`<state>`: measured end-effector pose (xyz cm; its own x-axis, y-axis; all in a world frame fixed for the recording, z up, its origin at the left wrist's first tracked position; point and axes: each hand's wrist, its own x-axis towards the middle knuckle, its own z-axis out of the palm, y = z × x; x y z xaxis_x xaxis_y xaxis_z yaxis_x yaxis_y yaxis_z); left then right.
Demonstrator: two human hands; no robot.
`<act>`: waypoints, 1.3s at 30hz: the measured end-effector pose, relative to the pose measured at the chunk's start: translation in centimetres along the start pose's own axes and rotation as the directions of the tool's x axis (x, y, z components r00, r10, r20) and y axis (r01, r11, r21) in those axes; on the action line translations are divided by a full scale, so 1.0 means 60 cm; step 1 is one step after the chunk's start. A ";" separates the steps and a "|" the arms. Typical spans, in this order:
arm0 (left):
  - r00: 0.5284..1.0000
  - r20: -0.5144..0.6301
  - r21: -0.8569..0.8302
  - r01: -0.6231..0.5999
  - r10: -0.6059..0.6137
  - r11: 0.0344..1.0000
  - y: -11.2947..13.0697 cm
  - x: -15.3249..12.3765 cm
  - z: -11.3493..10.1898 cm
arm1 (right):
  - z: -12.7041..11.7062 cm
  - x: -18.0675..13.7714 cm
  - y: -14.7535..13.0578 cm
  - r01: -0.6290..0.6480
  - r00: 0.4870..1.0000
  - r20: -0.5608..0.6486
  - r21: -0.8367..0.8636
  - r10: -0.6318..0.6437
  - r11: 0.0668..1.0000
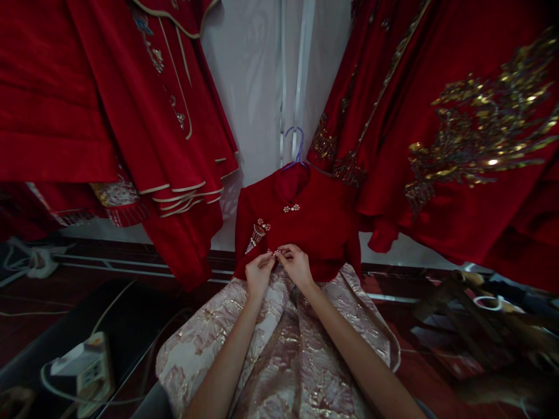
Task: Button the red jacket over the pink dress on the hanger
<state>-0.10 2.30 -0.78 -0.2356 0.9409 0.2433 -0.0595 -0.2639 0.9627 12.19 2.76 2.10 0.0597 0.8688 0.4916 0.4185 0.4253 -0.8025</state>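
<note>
A red jacket [314, 227] with a stand collar hangs in front of me on a purple hanger [299, 152]. Below it spreads a pale brocade skirt [301, 349] with a floral pattern. My left hand [259, 272] and my right hand [297, 266] meet at the jacket's lower front, fingertips pinched close together on a small beaded fastening [276, 252]. Its exact shape is partly covered by my fingers. A pearl clasp [292, 208] sits under the collar, and a beaded brooch with hanging strands [258, 233] is on the jacket's left side in view.
Red garments with cream piping [174, 145] hang at the left; others with gold sequin embroidery [484, 122] hang at the right. A power strip [94, 369] with cables lies on a black surface [131, 314] at lower left. Wooden pieces [463, 326] clutter the lower right.
</note>
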 end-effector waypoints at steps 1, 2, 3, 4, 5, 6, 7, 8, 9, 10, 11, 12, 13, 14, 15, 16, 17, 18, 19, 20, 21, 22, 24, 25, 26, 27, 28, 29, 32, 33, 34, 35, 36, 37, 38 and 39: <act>1.000 0.003 0.000 0.002 -0.002 1.000 -0.001 0.001 -0.001 | 0.000 -0.002 0.000 -0.003 1.000 -0.002 0.004 0.003 1.000; 1.000 0.009 0.004 0.004 -0.004 1.000 -0.001 0.002 -0.002 | 0.000 -0.003 -0.001 -0.009 1.000 -0.004 0.008 0.009 1.000; 1.000 0.020 0.013 0.003 -0.003 1.000 -0.002 0.004 -0.004 | 0.001 -0.004 -0.002 -0.015 1.000 -0.005 0.009 0.015 1.000; 0.999 0.034 0.028 0.000 -0.001 1.000 -0.003 0.006 -0.006 | 0.001 -0.005 -0.003 -0.019 1.000 -0.007 0.007 0.019 1.000; 0.999 0.049 0.043 -0.007 0.005 0.999 -0.003 0.008 -0.007 | 0.001 -0.005 -0.003 -0.018 1.000 -0.010 0.000 0.018 1.000; 0.998 0.066 0.058 -0.018 0.014 0.998 -0.004 0.009 -0.009 | 0.000 -0.004 -0.003 -0.012 1.000 -0.010 -0.011 0.012 1.000; 0.996 0.083 0.072 -0.031 0.025 0.997 -0.005 0.010 -0.009 | -0.001 -0.004 -0.004 -0.004 1.000 -0.004 -0.026 0.004 1.000; 0.995 0.093 0.086 -0.047 0.039 0.995 -0.005 0.010 -0.009 | -0.004 -0.003 -0.004 0.004 1.000 0.010 -0.041 -0.004 0.999; 0.994 0.096 0.103 -0.068 0.058 0.992 -0.004 0.009 -0.009 | -0.007 -0.002 -0.004 0.010 1.000 0.027 -0.057 -0.009 0.998; 0.993 0.087 0.123 -0.089 0.079 0.988 -0.004 0.008 -0.008 | -0.011 -0.002 -0.005 0.012 0.999 0.040 -0.073 -0.009 0.997; 0.993 0.066 0.146 -0.109 0.100 0.983 -0.002 0.005 -0.006 | -0.016 -0.003 -0.007 0.010 0.999 0.040 -0.090 -0.006 0.996; 0.992 0.039 0.168 -0.126 0.121 0.978 0.000 0.001 -0.004 | -0.021 -0.004 -0.009 0.004 1.000 0.023 -0.107 -0.002 0.994; 0.990 0.013 0.187 -0.143 0.143 0.972 0.002 -0.002 -0.003 | -0.026 -0.006 -0.011 -0.001 1.000 -0.011 -0.122 0.000 0.993; 0.987 -0.006 0.202 -0.159 0.163 0.966 0.004 -0.006 -0.001 | -0.030 -0.010 -0.014 -0.007 0.999 -0.050 -0.131 0.000 0.991; 0.983 -0.015 0.216 -0.174 0.182 0.961 0.006 -0.010 0.000 | -0.033 -0.013 -0.016 -0.010 0.996 -0.089 -0.135 -0.002 0.991; 0.980 -0.012 0.230 -0.190 0.198 0.954 0.008 -0.013 0.001 | -0.035 -0.017 -0.018 -0.012 0.993 -0.118 -0.136 -0.004 0.991; 0.977 0.000 0.243 -0.207 0.213 0.948 0.010 -0.016 0.001 | -0.036 -0.020 -0.020 -0.010 0.991 -0.133 -0.135 -0.008 0.991; 0.974 0.016 0.257 -0.223 0.227 0.940 0.012 -0.018 0.002 | -0.036 -0.023 -0.022 -0.006 0.991 -0.136 -0.137 -0.013 0.991; 0.971 0.032 0.270 -0.238 0.238 0.933 0.013 -0.019 0.002 | -0.034 -0.025 -0.022 0.002 0.991 -0.132 -0.142 -0.021 0.990; 0.967 0.047 0.284 -0.252 0.249 0.925 0.014 -0.019 0.001 | -0.032 -0.027 -0.022 0.012 0.992 -0.122 -0.149 -0.030 0.989; 0.965 0.059 0.297 -0.263 0.257 0.918 0.014 -0.020 0.001 | -0.030 -0.028 -0.020 0.022 0.993 -0.112 -0.156 -0.040 0.988; 0.962 0.066 0.310 -0.271 0.263 0.911 0.015 -0.020 0.000 | -0.027 -0.029 -0.018 0.030 0.994 -0.102 -0.161 -0.047 0.986; 0.960 0.076 0.329 -0.278 0.268 0.903 0.015 -0.019 -0.001 | -0.021 -0.029 -0.012 0.029 0.995 -0.090 -0.160 -0.044 0.987; 0.960 0.081 0.333 -0.280 0.268 0.900 0.015 -0.019 -0.001 | -0.019 -0.029 -0.008 0.019 0.996 -0.087 -0.151 -0.032 0.988; 0.960 0.084 0.332 -0.281 0.268 0.900 0.015 -0.019 -0.001 | -0.017 -0.030 -0.004 0.005 0.997 -0.079 -0.133 -0.016 0.991; 0.960 0.084 0.327 -0.280 0.268 0.903 0.015 -0.019 -0.001 | -0.015 -0.030 -0.001 -0.010 0.998 -0.066 -0.106 0.003 0.994; 0.960 0.078 0.316 -0.279 0.268 0.907 0.014 -0.019 0.000 | -0.014 -0.030 0.002 -0.026 0.999 -0.048 -0.072 0.022 0.997; 0.961 0.069 0.302 -0.275 0.267 0.913 0.014 -0.019 0.000 | -0.013 -0.030 0.004 -0.040 0.999 -0.027 -0.032 0.039 0.999; 0.966 0.041 0.254 -0.258 0.256 0.932 0.013 -0.021 0.000 | -0.011 -0.030 0.009 -0.090 0.996 0.027 0.078 0.089 0.993; 0.966 0.042 0.242 -0.257 0.255 0.936 0.013 -0.021 0.000 | -0.011 -0.029 0.010 -0.107 0.994 0.037 0.101 0.104 0.989; 0.965 0.044 0.233 -0.260 0.257 0.937 0.013 -0.022 0.000 | -0.010 -0.029 0.012 -0.123 0.992 0.043 0.114 0.119 0.986; 0.965 0.046 0.229 -0.262 0.258 0.938 0.013 -0.021 -0.001 | -0.010 -0.028 0.013 -0.137 0.990 0.047 0.120 0.133 0.983; 0.965 0.046 0.227 -0.261 0.258 0.938 0.013 -0.021 -0.001 | -0.009 -0.027 0.015 -0.149 0.988 0.050 0.121 0.144 0.981; 0.966 0.046 0.229 -0.258 0.254 0.939 0.012 -0.021 -0.001 | -0.008 -0.027 0.016 -0.158 0.987 0.051 0.120 0.153 0.980; 0.967 0.049 0.234 -0.254 0.249 0.938 0.011 -0.020 -0.002 | -0.007 -0.026 0.018 -0.164 0.986 0.048 0.119 0.160 0.979; 0.968 0.049 0.246 -0.252 0.247 0.936 0.010 -0.019 -0.002 | -0.006 -0.025 0.019 -0.169 0.985 0.045 0.119 0.165 0.978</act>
<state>0.02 1.05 -0.48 -0.1947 0.8559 0.4791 0.2422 -0.4314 0.8691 12.93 1.86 0.56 0.0873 0.9373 0.3373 0.2918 0.2997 -0.9083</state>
